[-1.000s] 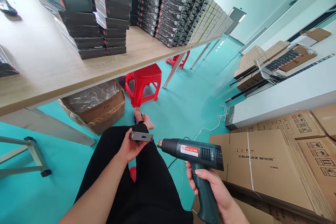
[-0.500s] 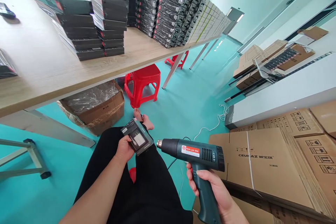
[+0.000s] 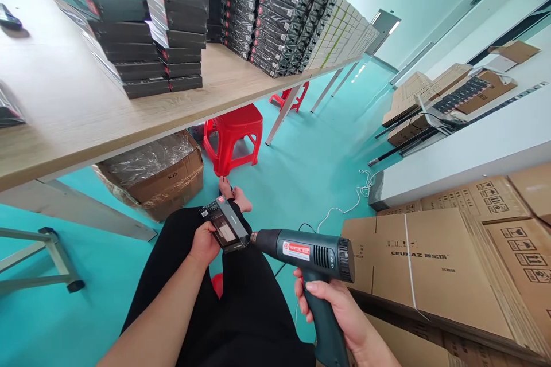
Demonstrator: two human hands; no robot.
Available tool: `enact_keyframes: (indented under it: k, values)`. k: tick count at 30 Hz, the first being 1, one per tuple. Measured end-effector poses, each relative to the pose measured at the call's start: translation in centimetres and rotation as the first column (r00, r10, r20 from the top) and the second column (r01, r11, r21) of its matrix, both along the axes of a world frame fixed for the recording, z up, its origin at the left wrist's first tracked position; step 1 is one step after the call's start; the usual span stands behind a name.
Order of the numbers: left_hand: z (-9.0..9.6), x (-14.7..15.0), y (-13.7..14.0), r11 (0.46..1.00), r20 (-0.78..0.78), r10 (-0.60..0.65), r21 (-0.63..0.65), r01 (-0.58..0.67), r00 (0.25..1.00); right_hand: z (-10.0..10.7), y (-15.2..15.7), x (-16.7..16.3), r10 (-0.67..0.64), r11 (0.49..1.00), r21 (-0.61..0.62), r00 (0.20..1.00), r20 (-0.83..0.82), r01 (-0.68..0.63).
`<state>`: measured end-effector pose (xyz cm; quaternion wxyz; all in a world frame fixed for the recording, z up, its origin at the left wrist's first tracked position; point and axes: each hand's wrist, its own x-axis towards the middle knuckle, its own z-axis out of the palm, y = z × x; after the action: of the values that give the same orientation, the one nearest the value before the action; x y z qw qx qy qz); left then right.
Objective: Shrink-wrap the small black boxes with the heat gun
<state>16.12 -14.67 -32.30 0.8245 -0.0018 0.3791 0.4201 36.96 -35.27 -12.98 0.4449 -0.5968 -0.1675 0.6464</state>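
A small dark product box (image 3: 227, 223) with a pale picture on its face is held over my lap. My left hand (image 3: 205, 245) grips its near left edge, thumb on top. In my right hand (image 3: 331, 304) is a dark green heat gun (image 3: 301, 248) with a red and white label, its handle wrapped by my fingers. The metal nozzle points left, close by the box's right edge; whether the two touch I cannot tell. The box is tilted, so its face and one side both show.
Stacked dark boxes (image 3: 142, 69) and film-wrapped stacks (image 3: 279, 17) stand on the wooden table (image 3: 86, 126). Underneath are an open carton (image 3: 172, 178) with clear film and a red stool (image 3: 236, 132). Flattened cartons (image 3: 422, 275) pile up at right. A white cable (image 3: 340, 209) crosses the floor.
The heat gun has moved left, bringing its nozzle nearer the box. My left hand has tilted the box, so its right side shows more.
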Motion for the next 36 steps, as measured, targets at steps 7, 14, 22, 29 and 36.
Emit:
enact_keyframes:
  k: [7, 14, 22, 29, 36]
  values:
    - [0.1, 0.0, 0.0, 0.998, -0.002, -0.051, -0.04, 0.05, 0.999, -0.4, -0.6, 0.2, 0.026, 0.999, -0.039, 1.0, 0.001, -0.026]
    - [0.6, 0.5, -0.9, 0.93, -0.038, -0.365, -0.052, 0.363, 0.93, -0.4, -0.4, 0.3, -0.028, 0.999, 0.02, 0.997, -0.076, 0.029]
    - [0.4, 0.4, -1.6, 0.868, -0.1, -0.497, -0.045, 0.495, 0.862, -0.3, 1.3, -0.3, -0.126, 0.988, 0.07, 0.985, -0.116, 0.134]
    - [0.2, 0.5, -1.6, 0.876, -0.187, -0.468, 0.036, 0.482, 0.864, 0.2, 1.3, 0.3, -0.118, 0.989, 0.079, 0.987, -0.106, 0.126]
    - [0.5, -0.1, -0.7, 0.694, -0.607, -0.122, 0.514, 0.505, 0.785, 1.0, 0.6, 2.1, -0.081, 0.997, 0.008, 0.996, 0.035, 0.08]
